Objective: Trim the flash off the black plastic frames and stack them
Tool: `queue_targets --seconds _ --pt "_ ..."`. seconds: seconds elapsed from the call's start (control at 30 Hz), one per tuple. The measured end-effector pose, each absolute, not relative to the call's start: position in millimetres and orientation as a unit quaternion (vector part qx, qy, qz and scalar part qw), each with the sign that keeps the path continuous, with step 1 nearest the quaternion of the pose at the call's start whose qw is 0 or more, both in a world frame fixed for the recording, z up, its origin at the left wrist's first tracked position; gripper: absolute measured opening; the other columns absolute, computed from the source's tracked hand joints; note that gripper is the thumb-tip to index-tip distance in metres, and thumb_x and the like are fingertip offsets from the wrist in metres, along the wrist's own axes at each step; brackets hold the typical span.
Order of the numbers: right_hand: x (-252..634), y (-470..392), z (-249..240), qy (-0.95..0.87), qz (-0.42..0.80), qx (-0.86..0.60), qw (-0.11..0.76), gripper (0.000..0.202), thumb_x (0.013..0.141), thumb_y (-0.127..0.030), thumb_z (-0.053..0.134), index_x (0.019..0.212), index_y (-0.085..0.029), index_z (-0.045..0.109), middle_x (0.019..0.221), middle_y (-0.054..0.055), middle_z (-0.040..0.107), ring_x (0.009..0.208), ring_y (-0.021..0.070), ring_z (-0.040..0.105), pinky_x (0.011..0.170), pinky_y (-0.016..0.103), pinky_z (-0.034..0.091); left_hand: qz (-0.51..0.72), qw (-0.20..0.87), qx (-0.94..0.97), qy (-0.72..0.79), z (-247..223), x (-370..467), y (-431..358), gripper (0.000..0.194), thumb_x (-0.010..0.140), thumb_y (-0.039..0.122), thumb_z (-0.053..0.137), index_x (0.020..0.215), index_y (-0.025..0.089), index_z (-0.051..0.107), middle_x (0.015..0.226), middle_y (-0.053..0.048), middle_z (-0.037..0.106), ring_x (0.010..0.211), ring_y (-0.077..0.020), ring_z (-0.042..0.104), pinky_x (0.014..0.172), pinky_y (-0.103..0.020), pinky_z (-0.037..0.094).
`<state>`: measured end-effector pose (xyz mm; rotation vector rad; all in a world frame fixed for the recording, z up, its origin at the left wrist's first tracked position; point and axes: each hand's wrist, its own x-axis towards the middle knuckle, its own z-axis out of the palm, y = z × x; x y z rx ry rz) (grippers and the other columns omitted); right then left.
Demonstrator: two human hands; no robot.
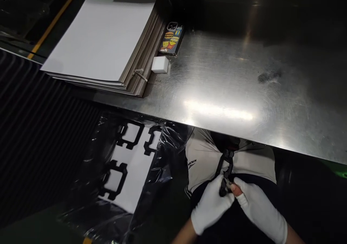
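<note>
The steel table [217,77] spanned the upper right of the frame. The stack [94,45] lay flat at upper left, its sheets roughly squared, apparently for stability. At lower left, black frames [123,180] lay spaced on a white sheet [132,171] inside plastic [162,164], presumably to prevent tangling. At lower centre, the left hand [213,204] was closed on the held frame [226,162], likely steadying it; the right hand [261,209] gripped a small metallic item [228,183], too blurred to identify. The phone [172,39] and white block [160,64] sat beside the stack.
</note>
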<state>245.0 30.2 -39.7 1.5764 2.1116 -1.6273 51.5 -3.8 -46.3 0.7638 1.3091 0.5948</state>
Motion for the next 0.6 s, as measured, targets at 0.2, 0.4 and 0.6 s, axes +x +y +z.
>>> queue_targets --seconds 0.2,0.4,0.6 --pt "268 37 -23 0.585 -0.643 0.494 0.003 0.063 0.113 -0.078 0.030 0.092 -0.027 0.061 0.083 0.003 0.071 0.072 0.0218 0.070 0.067 0.032 0.055 0.171 0.637 0.430 0.617 -37 38 -5 0.025 0.095 0.048 0.061 0.098 0.023 0.058 0.081 -0.003 0.067 0.070 -0.0229 0.065 0.071 -0.037 0.048" --pt "254 11 -37 0.690 -0.506 0.505 0.118 0.068 0.117 -0.068 0.015 0.100 -0.026 0.065 0.078 0.004 0.075 0.062 0.0213 0.071 0.056 0.031 0.042 0.015 0.368 0.590 0.718 -45 66 -21 0.016 0.092 0.038 0.067 0.092 0.022 0.066 0.076 -0.010 0.075 0.076 -0.0345 0.077 0.073 -0.043 0.052" --pt "246 18 -35 0.710 -0.486 0.484 0.158 0.062 0.119 -0.059 0.019 0.109 -0.025 0.070 0.084 0.005 0.080 0.065 0.0213 0.074 0.057 0.030 0.044 0.051 0.255 0.650 0.714 -49 64 -24 0.011 0.086 0.031 0.072 0.087 0.021 0.068 0.064 -0.007 0.070 0.060 -0.0308 0.073 0.064 -0.042 0.053"
